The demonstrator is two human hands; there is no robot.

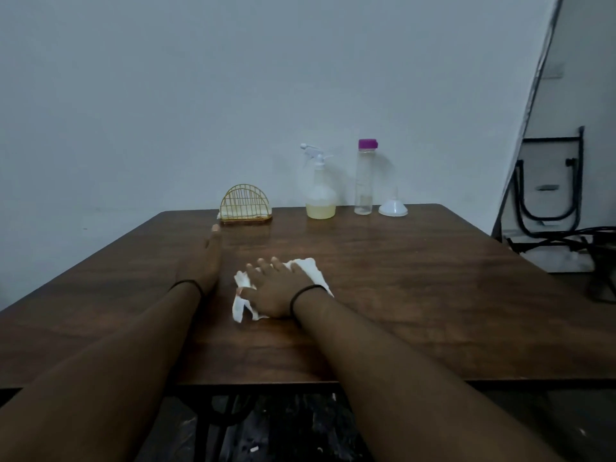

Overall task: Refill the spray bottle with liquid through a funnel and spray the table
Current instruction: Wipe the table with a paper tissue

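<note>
From the head camera, the only view we have, the sprayer [320,185] stands upright at the far edge of the table [416,278], near the wall, between the napkin rack [245,205] on its left and the bottle [365,177] on its right. The funnel [393,206] sits mouth-down just beyond the bottle.

We judge the sprayer to be light: only a shallow band of pale yellow liquid fills its bottom, so most of the weight sits low. The body looks like thin translucent plastic, stiff enough to hold but likely to give under a hard squeeze, and possibly slick if any liquid has run down it (we cannot see drips from here). We would take it round the narrow neck just under the white trigger head, which gives a sure hold and puts a finger on the trigger. Its head is on and its nozzle points left.

Our right hand [278,288] lies flat on a crumpled white tissue [308,266] at the table's middle, fingers spread and straight, the thumb against the tissue's near fold; it presses rather than grasps. Our left hand [203,261] rests on the table on its edge just beside it, fingers extended and together, holding nothing. Both hands are well apart from the sprayer.
</note>
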